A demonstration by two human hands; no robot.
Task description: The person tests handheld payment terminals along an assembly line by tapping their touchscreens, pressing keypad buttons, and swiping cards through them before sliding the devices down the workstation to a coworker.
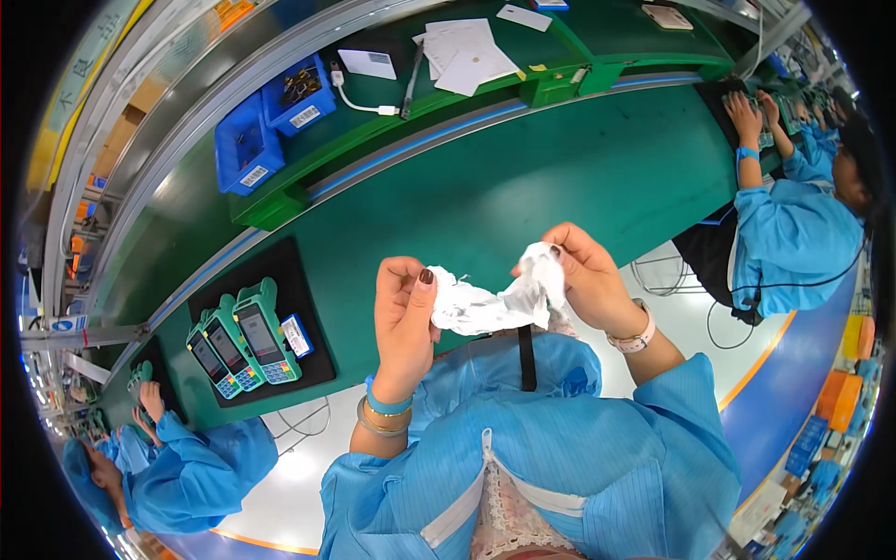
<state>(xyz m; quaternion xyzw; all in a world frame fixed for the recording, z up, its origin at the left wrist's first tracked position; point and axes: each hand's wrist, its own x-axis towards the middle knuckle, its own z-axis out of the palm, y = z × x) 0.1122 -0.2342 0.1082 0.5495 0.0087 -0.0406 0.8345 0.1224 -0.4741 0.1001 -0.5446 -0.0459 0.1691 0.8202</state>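
Note:
A crumpled white cloth (pixel 476 308) with grey smudges is stretched between my two hands, in front of my body near the table's edge. My left hand (pixel 405 313) pinches its left end between thumb and fingers. At the other end, my right hand (pixel 590 287) grips a bunched part of the cloth. To the left, three green handheld payment terminals (pixel 261 336) with keypads and screens lie side by side on a black mat (pixel 315 322). A small white and blue block (pixel 297 335) rests beside the rightmost terminal, apart from my hands.
Blue bins (pixel 250 149) with small parts, a white cable (pixel 359 105), a pen (pixel 412 84) and papers (pixel 467 51) are on the raised green shelf (pixel 392 140) behind the green table (pixel 448 191). Co-workers in blue sit at left (pixel 201 471) and right (pixel 793 247).

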